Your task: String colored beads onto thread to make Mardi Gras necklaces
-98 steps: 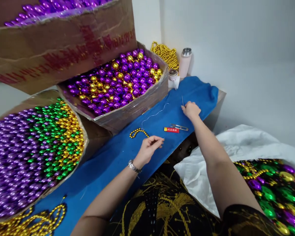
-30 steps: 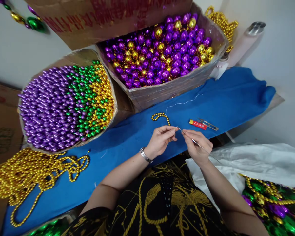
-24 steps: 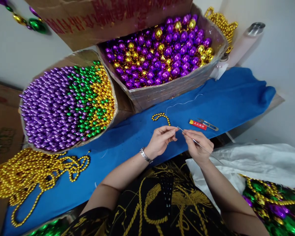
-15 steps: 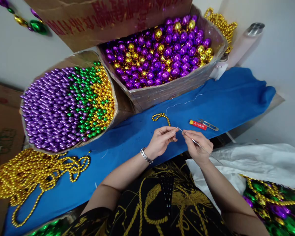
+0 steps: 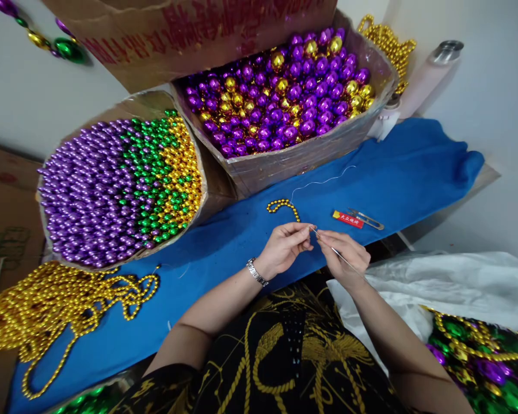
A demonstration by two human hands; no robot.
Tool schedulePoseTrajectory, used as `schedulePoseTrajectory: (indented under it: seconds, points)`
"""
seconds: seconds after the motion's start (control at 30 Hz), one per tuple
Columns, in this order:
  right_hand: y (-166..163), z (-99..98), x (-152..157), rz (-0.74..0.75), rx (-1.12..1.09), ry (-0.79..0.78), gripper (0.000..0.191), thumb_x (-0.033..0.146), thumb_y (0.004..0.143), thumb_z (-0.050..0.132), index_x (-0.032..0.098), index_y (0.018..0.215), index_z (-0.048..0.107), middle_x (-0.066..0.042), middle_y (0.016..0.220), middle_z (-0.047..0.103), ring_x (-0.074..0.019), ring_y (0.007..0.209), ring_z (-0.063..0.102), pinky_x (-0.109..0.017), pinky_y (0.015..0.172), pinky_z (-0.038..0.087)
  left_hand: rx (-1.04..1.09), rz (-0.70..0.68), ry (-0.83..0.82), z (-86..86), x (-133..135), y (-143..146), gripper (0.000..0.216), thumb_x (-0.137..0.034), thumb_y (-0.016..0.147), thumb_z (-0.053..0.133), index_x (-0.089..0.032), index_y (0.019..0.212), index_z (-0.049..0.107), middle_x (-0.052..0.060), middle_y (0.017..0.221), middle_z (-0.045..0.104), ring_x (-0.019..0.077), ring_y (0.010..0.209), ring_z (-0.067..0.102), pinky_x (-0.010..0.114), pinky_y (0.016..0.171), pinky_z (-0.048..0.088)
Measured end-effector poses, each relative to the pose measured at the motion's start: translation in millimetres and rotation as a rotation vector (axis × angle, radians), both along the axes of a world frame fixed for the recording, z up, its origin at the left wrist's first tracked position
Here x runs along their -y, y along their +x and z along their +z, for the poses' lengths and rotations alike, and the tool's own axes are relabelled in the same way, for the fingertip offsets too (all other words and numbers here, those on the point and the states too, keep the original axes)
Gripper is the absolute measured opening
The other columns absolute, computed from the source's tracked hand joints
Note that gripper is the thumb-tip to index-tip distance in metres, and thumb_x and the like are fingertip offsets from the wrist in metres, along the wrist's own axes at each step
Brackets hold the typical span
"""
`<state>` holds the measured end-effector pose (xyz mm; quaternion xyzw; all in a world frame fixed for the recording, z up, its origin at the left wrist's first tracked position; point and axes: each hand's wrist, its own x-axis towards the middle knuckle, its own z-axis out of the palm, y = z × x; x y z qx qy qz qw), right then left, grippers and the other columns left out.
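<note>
My left hand (image 5: 287, 244), with a silver watch band (image 5: 256, 272) at its wrist, is closed in a pinch; what lies between its fingertips is too small to make out. My right hand (image 5: 344, 256) pinches a long thin metal needle (image 5: 342, 256), whose upper end reaches the left fingertips. Just beyond the left hand, a short string of gold beads (image 5: 280, 202) lies curved on the blue cloth (image 5: 242, 230), and its near end meets the left fingers. A white thread (image 5: 322, 183) trails from those beads toward the right.
A red and yellow packet (image 5: 347, 219) and thread snips (image 5: 369, 219) lie right of the hands. Behind stand a box of purple and gold balls (image 5: 280, 161) and a box of bead strands (image 5: 202, 201). Gold bead strings (image 5: 69, 299) are heaped left; a pink bottle (image 5: 427, 80) stands back right.
My right hand has slid slightly left, closer to the left fingertips, and less of the needle shows past it. My left hand has barely moved.
</note>
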<state>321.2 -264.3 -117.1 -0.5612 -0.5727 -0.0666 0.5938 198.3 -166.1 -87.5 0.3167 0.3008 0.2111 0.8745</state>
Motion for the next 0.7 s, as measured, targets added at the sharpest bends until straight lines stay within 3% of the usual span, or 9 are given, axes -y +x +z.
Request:
schedulePoseTrajectory:
  seconds: [0.3, 0.7]
  points:
    - [5.3, -3.0, -0.3, 0.022, 0.089, -0.009, 0.041, 0.007, 0.08, 0.068, 0.028, 0.115, 0.067, -0.004, 0.106, 0.074, -0.0188, 0.09, 0.073, -0.032, 0.075, 0.064, 0.044, -0.111, -0.092, -0.7, -8.7, -1.0, 0.028, -0.033, 0.07, 0.082, -0.013, 0.085, 0.07, -0.001, 0.067, 0.061, 0.0054, 0.055, 0.055, 0.023, 0.06, 0.051]
    - [12.8, -7.7, 0.6, 0.101, 0.3, -0.041, 0.046, 0.004, 0.081, 0.066, 0.029, 0.119, 0.065, -0.004, 0.113, 0.072, -0.0185, 0.099, 0.071, -0.034, 0.081, 0.064, 0.043, -0.09, -0.124, -1.5, -9.4, 2.6, 0.032, -0.042, 0.076, 0.076, -0.012, 0.079, 0.068, -0.002, 0.063, 0.055, 0.0041, 0.052, 0.048, 0.021, 0.056, 0.043]
